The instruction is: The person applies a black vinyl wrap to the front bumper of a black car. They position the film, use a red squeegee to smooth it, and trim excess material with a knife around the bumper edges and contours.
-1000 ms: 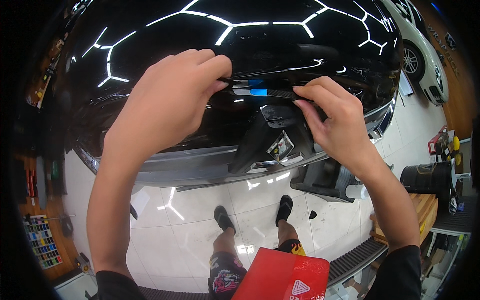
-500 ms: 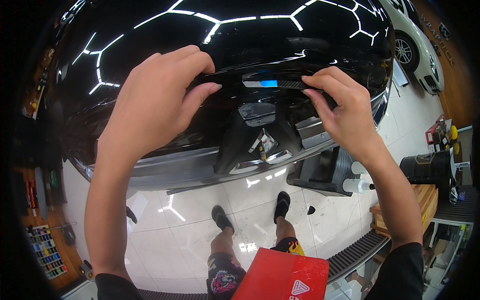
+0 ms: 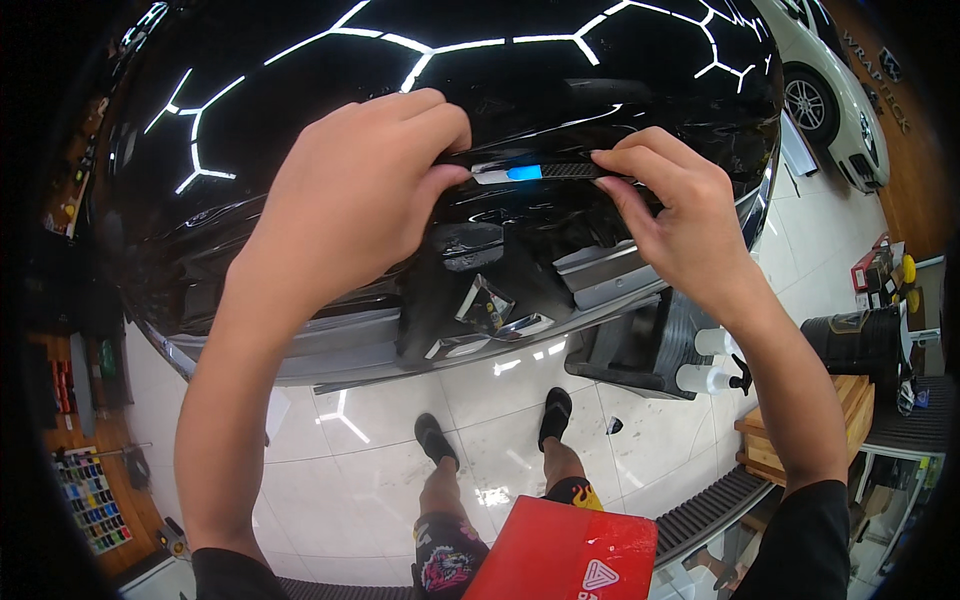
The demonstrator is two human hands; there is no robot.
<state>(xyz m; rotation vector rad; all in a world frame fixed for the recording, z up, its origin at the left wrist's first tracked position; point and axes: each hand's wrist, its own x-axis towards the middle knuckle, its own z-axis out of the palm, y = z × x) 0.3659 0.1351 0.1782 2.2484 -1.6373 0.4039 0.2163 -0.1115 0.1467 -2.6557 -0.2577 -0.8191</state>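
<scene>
Rightward since half a second ago, the left hand (image 3: 365,195) has come up to the silver end of a slim tool (image 3: 525,173), thumb and forefinger drawn near each other — whether they pinch its tip, I cannot tell. At the dark, textured end, the right hand (image 3: 692,212) holds the tool between thumb and fingers, so it lies crosswise between both hands, over the glossy black car panel (image 3: 500,75).

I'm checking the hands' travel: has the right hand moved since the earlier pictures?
Yes, the right hand has moved rightward, judged against the chrome badge.
</scene>
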